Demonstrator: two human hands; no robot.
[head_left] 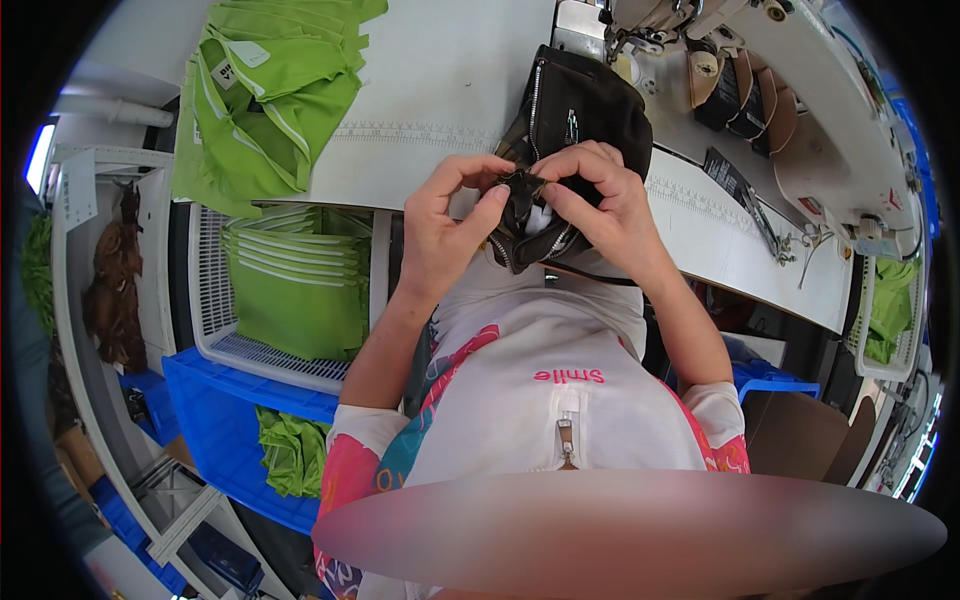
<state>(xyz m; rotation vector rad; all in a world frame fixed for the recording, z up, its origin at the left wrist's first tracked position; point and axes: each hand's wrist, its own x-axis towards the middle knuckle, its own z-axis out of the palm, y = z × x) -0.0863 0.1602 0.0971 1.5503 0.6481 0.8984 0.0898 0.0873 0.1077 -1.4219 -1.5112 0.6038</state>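
Note:
A black bag [600, 105] with silver zippers lies at the table's front edge, its near end hanging over toward my lap. My left hand [445, 215] pinches the left side of the bag's opened near part between thumb and fingers. On the other side, my right hand [605, 205] grips the same gathered black fabric with thumb and forefinger. The fingertips of both hands are close together. A bit of white shows inside the opening between them. What exactly lies under the fingertips is hidden.
A sewing machine [830, 110] stands at the right, with scissors [765, 225] on the table before it. Green fabric pieces [275, 110] are piled at the left. Below them are a white basket [210, 270] of green pieces and a blue crate [210, 410].

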